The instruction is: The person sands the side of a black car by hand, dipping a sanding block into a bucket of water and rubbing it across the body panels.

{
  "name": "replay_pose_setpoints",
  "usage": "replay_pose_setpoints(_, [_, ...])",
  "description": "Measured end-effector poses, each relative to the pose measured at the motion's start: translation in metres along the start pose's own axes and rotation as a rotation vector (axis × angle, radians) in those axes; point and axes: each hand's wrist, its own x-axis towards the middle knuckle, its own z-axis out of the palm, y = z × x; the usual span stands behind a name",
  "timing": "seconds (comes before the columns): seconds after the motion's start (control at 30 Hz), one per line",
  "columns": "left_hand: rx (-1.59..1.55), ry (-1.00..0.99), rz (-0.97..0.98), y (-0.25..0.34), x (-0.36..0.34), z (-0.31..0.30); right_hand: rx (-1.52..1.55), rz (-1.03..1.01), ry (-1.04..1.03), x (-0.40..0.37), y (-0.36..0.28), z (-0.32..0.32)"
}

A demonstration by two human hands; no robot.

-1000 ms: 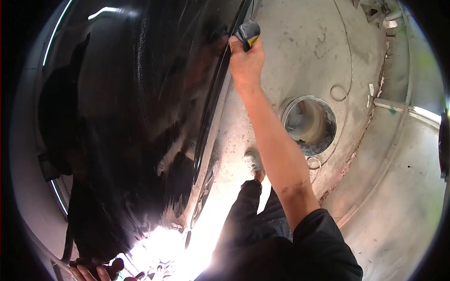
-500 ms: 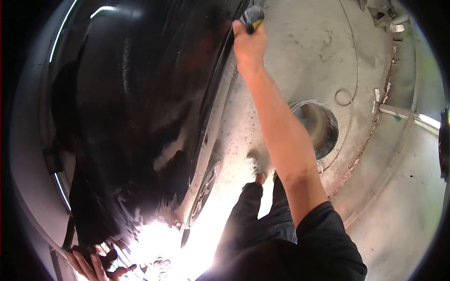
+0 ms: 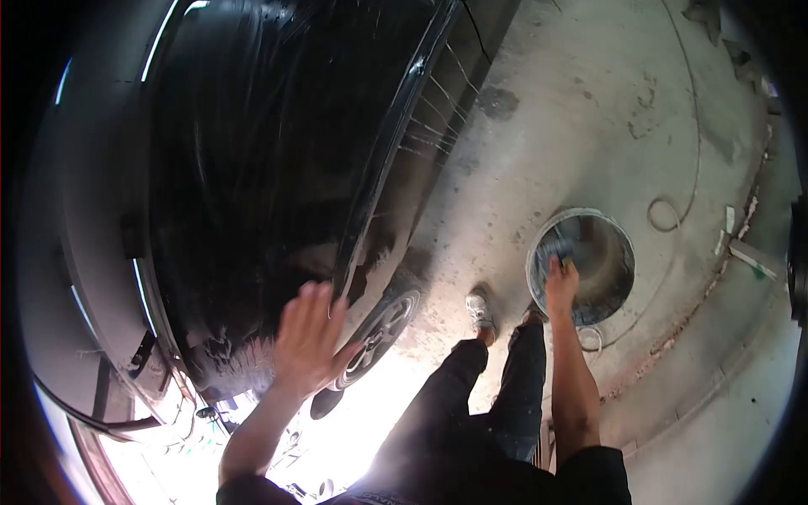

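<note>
My left hand (image 3: 309, 341) is spread out, holding nothing, and overlaps the lower edge of the black car panel (image 3: 278, 160) and the wheel (image 3: 383, 332). It looks slightly blurred. Pale streaks and wet-looking smears run over the panel, and thin trickles run down its side. On the other side, my right hand (image 3: 561, 286) is closed around a grey-and-yellow pad (image 3: 559, 256), mostly hidden by the fingers. It hangs over the mouth of a round bucket (image 3: 624, 252) standing on the floor, with dark walls and murky liquid inside.
A thin hose (image 3: 695, 126) runs along the concrete floor (image 3: 555, 109) and loops beside the bucket. My shoe (image 3: 479, 310) stands between wheel and bucket. A wall (image 3: 715, 396) curves round the right side. Strong light washes out the floor at bottom left.
My right hand has come back from the far edge of the panel to the bucket, still holding the pad. My left hand has moved from the bottom left corner to the near panel edge.
</note>
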Motion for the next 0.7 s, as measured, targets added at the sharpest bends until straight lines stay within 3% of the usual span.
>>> replay_pose_setpoints(0.03, [-0.012,-0.098,-0.040,0.011,0.023,0.019,-0.129,-0.015,0.027,-0.010,0.001,-0.013])
replay_pose_setpoints(0.1, [0.026,-0.095,-0.116,0.024,0.062,0.049,-0.274,-0.003,0.065,-0.026,0.006,-0.036])
replay_pose_setpoints(0.2, [0.057,0.032,-0.179,0.025,0.124,0.062,-0.341,-0.021,0.075,-0.028,0.013,-0.061])
replay_pose_setpoints(0.3, [0.056,0.159,-0.188,0.028,0.196,0.039,-0.254,-0.007,0.074,-0.021,0.023,-0.079])
replay_pose_setpoints(0.43, [0.152,0.405,-0.158,0.021,0.315,0.007,-0.310,0.083,0.033,-0.002,0.041,-0.090])
replay_pose_setpoints(0.57, [0.296,0.589,-0.130,0.009,0.419,-0.016,-0.363,0.047,0.027,0.007,0.040,-0.095])
replay_pose_setpoints(0.7, [0.342,0.630,-0.135,0.007,0.443,-0.021,-0.362,0.140,-0.004,0.015,0.036,-0.092])
